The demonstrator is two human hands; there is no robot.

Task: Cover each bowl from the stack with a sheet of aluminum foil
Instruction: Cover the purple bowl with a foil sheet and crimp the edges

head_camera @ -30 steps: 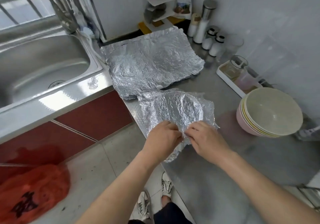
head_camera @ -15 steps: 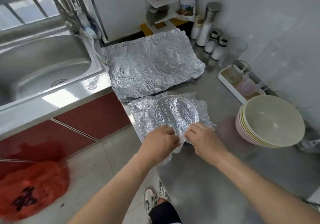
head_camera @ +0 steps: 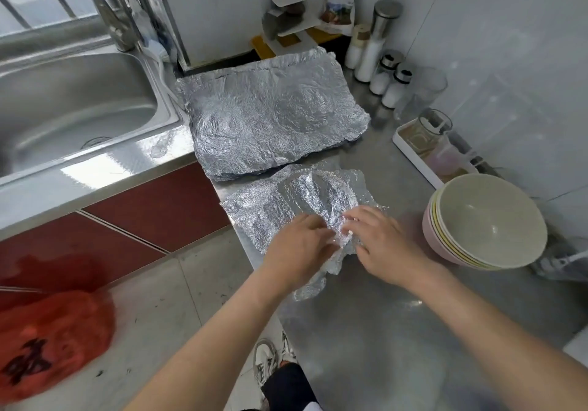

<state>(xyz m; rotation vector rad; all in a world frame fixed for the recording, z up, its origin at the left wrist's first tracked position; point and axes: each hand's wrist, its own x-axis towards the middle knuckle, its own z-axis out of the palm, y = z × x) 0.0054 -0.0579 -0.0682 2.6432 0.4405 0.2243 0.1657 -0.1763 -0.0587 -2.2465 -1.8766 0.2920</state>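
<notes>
Foil in two sheets, far sheet [head_camera: 270, 124] flat, near sheet [head_camera: 286, 200] crumpled; one bowl stack [head_camera: 486, 219].
Pinched at near edge by left hand [head_camera: 299, 248] and right hand [head_camera: 381, 242]; bowl count unclear.

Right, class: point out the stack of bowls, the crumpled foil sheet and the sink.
stack of bowls [head_camera: 490, 219], head view, bare inside of the top bowl.
crumpled foil sheet [head_camera: 270, 210], head view, its flat left part.
sink [head_camera: 79, 108], head view, bare basin wall.
</notes>
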